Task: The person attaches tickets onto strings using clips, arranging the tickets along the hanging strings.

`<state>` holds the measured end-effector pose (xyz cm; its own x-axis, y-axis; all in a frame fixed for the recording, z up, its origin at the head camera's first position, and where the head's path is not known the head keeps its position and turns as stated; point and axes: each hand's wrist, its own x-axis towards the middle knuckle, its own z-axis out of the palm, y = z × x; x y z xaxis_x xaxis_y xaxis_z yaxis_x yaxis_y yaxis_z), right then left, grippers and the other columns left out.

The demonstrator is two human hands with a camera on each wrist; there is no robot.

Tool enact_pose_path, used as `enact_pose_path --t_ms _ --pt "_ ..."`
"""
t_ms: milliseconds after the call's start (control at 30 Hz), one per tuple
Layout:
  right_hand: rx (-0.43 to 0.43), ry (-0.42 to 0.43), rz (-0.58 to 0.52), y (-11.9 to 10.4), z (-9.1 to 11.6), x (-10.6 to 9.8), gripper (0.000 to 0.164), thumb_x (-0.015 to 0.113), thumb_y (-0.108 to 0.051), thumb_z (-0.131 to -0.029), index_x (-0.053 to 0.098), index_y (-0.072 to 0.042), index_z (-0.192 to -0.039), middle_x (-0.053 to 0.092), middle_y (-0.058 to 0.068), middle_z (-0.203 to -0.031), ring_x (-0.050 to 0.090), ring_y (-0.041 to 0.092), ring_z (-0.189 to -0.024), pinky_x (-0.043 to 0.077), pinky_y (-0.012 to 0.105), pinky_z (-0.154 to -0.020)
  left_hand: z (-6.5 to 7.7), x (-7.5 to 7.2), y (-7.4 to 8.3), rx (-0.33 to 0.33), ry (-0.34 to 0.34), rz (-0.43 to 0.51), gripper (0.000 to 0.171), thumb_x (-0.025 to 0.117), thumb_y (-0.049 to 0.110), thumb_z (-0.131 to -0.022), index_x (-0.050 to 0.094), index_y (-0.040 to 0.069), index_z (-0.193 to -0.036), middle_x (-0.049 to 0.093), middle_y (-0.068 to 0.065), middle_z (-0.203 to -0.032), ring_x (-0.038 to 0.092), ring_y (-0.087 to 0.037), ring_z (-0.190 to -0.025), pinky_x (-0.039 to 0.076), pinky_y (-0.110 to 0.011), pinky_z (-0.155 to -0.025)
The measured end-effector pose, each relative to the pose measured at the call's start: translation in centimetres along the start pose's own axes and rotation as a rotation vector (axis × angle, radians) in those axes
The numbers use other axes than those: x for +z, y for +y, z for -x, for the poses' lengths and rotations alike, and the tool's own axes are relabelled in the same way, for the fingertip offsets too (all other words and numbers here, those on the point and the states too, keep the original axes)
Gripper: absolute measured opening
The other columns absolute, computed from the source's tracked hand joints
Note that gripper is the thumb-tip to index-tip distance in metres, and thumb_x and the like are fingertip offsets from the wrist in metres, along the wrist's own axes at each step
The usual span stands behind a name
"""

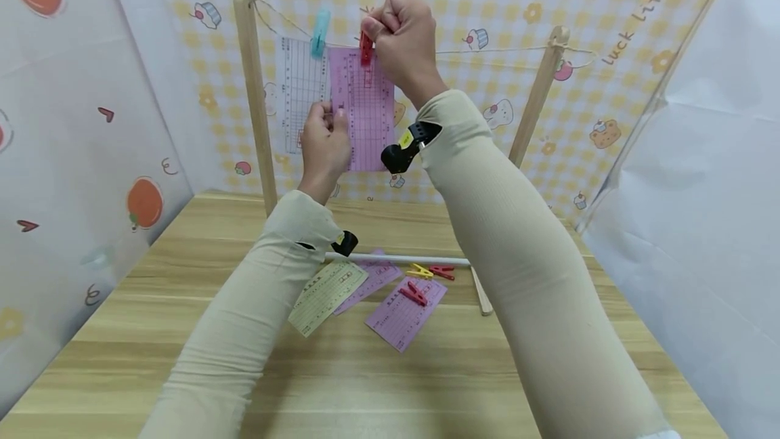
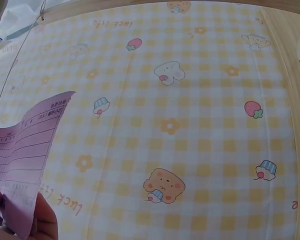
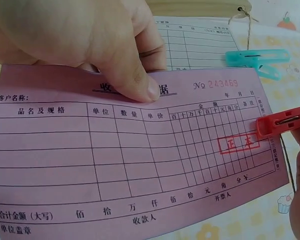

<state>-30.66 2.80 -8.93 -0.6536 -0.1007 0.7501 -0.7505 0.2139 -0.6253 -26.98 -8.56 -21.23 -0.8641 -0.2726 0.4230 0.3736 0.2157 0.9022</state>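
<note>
A: Your left hand point(image 1: 326, 148) has the pink slip point(image 1: 368, 120) by its left edge, upper middle of the head view. Thumb in front, fingers behind, pinched right onto the paper.

B: Yep, and your right hand point(image 1: 407, 46) is curled up tight, pinching the red clip point(image 1: 365, 49) over the slip's top edge, at the string point(image 1: 487, 51).

A: You've also got a white slip point(image 1: 301, 87) hanging just left, teal clip point(image 1: 319, 34) at its top.

B: Lower middle, on your table point(image 1: 396, 398): a greenish slip point(image 1: 329, 293) overlapping a second pink one point(image 1: 372, 283), plus a yellow clip point(image 1: 420, 272) near a third pink one point(image 1: 396, 320).
</note>
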Motion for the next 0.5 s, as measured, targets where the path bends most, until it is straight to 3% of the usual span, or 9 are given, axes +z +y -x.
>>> enact_pose_path --t_ms 267,500 --pt "0.035 -0.014 0.019 0.05 0.22 0.05 0.047 0.065 -0.001 -0.09 0.029 -0.008 -0.061 0.072 0.01 -0.089 0.066 0.014 -0.086 0.044 0.02 -0.069 -0.03 -0.06 -0.05 -0.002 0.0 0.001 0.024 0.041 0.022 -0.105 0.05 0.005 -0.12 0.053 -0.002 -0.089 0.045 -0.012 -0.068 0.039 -0.025 -0.058" --pt "0.094 -0.032 0.018 0.24 0.49 0.04 0.046 0.068 -0.002 -0.089 0.031 -0.007 -0.061 0.073 0.01 -0.098 0.067 0.014 -0.087 0.044 0.021 -0.067 -0.01 -0.13 -0.11 -0.017 -0.006 0.011 0.025 0.041 0.023 -0.105 0.049 0.005 -0.122 0.058 -0.006 -0.096 0.051 -0.014 -0.074 0.044 -0.026 -0.063"
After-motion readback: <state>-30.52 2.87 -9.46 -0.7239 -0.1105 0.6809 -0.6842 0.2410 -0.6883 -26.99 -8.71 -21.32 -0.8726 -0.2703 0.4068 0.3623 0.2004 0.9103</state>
